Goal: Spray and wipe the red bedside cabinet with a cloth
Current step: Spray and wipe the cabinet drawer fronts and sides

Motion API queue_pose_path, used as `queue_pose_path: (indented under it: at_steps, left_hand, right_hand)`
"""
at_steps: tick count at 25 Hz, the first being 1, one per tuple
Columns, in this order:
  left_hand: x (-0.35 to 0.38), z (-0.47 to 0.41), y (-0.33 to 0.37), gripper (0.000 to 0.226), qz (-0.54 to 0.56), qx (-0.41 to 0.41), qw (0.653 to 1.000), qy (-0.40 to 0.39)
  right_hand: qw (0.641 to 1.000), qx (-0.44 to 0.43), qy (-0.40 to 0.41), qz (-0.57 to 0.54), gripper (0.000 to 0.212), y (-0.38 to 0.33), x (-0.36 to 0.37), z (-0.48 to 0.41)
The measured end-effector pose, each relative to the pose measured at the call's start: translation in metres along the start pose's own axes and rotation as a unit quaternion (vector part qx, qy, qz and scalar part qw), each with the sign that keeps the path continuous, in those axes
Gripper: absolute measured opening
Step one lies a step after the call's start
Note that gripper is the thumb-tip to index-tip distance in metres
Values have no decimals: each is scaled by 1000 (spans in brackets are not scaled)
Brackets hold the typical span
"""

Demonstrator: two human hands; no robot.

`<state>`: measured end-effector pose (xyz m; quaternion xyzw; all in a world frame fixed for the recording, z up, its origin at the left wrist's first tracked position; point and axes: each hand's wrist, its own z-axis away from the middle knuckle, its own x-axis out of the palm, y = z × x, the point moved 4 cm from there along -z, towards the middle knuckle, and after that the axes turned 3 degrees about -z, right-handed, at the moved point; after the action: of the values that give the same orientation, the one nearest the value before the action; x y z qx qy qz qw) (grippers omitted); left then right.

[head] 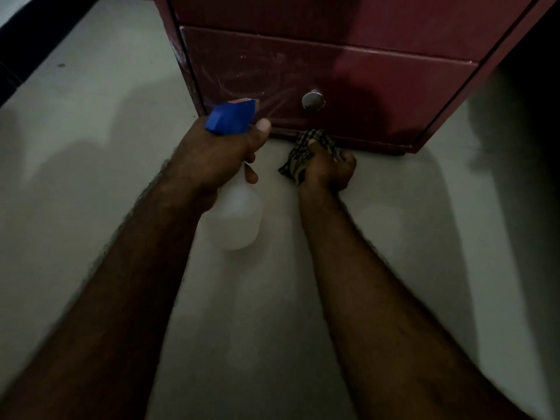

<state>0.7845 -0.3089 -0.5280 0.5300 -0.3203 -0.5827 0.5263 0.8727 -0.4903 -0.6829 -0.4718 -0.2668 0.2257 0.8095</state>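
Left hand [212, 153] grips the spray bottle [235, 219]; right hand [328, 168] clutches the cloth [298, 160].

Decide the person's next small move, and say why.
Probably lift the cloth, gripped by the right hand at the bottom edge of the cabinet, up onto the drawer front: pale streaks show left of the knob, where the spray bottle in the left hand points.
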Motion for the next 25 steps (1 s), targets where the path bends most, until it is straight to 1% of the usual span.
queue_pose_path:
  at_steps: [3,5,7,10,11,15,18,20,23,25]
  left_hand:
    - [-4,-2,-1,33,1,-4,1000,8]
    - [-4,-4,-2,33,10,-4,1000,8]
    - [-2,-5,-2,36,10,-7,1000,8]
    - [-2,-6,-2,40,7,-5,1000,9]
    - [-4,-7,-2,39,7,-3,1000,10]
    - [-9,-9,-4,27,12,-6,1000,13]
    - [-11,-9,-7,23,6,-11,1000,18]
    - [-12,-10,-8,25,10,-10,1000,18]
    - [-11,-11,-8,34,8,-13,1000,25]
    - [-9,-11,-8,35,11,-10,1000,20]
  right_hand:
    - [994,-48,-18,99,56,3,7,7]
    - [992,-41,-37,118,57,4,12,11]
    - [997,-12,-28,75,58,3,11,11]
    - [997,46,12,-68,60,1,5,11]
    - [994,58,22,-89,60,3,5,13]
    - [996,77,-11,-53,58,4,19,33]
    - [987,93,22,-128,64,-5,9,25]
    - [983,98,26,-151,63,-10,3,19]
    - [985,99,-15,-144,52,-10,13,31]
    - [987,96,-25,-125,52,-9,20,40]
